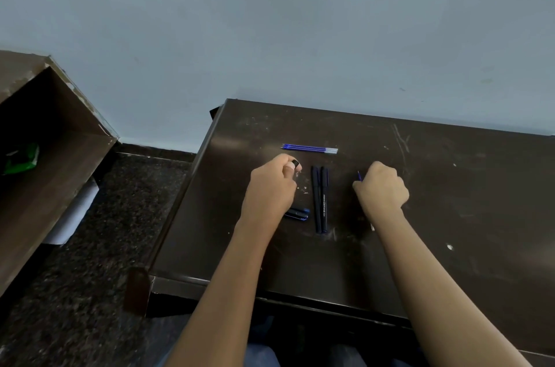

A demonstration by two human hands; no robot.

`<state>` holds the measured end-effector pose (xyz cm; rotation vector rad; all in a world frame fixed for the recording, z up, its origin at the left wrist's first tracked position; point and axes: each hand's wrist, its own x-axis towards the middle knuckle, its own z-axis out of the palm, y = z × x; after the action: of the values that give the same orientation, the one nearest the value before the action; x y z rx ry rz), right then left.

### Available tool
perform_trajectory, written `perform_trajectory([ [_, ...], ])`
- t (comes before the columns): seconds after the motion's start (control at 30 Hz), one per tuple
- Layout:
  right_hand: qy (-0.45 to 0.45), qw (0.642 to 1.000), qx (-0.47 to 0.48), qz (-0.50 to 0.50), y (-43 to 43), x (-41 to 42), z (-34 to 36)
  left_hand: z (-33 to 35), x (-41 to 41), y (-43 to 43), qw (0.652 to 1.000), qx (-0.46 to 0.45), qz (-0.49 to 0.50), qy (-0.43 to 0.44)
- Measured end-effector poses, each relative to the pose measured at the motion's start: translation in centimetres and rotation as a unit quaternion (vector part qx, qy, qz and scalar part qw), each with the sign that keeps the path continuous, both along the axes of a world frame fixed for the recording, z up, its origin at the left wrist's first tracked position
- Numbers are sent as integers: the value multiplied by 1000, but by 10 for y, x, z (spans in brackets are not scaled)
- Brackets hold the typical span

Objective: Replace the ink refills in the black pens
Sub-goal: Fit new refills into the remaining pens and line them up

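Two black pens lie side by side in the middle of the dark table, pointing away from me. Beyond them lie three blue ink refills, laid crosswise. My left hand is closed around a black pen part whose end shows at my fingertips. Under that wrist lie black caps with blue clips. My right hand is closed on a thin blue refill; its tip sticks out above the fingers and its other end shows below the wrist.
The table stands against a pale blue wall. A brown wooden shelf unit with a green packet stands to the left, across a dark speckled floor. White paper leans by the shelf.
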<state>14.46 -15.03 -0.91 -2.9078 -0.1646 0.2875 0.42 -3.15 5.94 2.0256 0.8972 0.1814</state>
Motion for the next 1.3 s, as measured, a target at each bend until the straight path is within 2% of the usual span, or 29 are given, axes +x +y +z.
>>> perform_trajectory([
  [0.1,76,997,-8,-16,-5,6,-1,-1,-1,0,1000,6,-7,14],
  [0.27,120,993,6,5,-5,2,2,1,-1,1,1000,-6,-5,26],
  [0.37,158,981,110,26,0,5,7,1,-1,2,1000,-20,-9,13],
  [0.4,180,968,176,21,3,6,10,1,-2,2,1000,-22,-9,5],
  [0.47,211,919,333,-3,11,1,22,0,-3,2,1000,-28,-10,-8],
  [0.53,193,861,471,-24,16,-9,39,0,-4,2,999,-36,-15,-8],
  [0.6,173,810,560,-28,18,-21,53,1,-4,2,999,-46,-20,-2],
  [0.67,160,781,603,-19,17,-35,60,1,-4,3,998,-51,-27,0],
  [0.87,146,726,672,-22,15,-48,63,-5,-3,5,998,-49,-37,-2],
  [1.03,156,742,652,4,20,-51,61,-4,-5,6,998,-53,-36,0],
  [1.17,142,781,607,37,20,-52,56,-3,-5,6,997,-58,-47,1],
  [1.3,142,835,514,134,25,-58,49,-4,-5,7,998,-44,-37,-18],
])
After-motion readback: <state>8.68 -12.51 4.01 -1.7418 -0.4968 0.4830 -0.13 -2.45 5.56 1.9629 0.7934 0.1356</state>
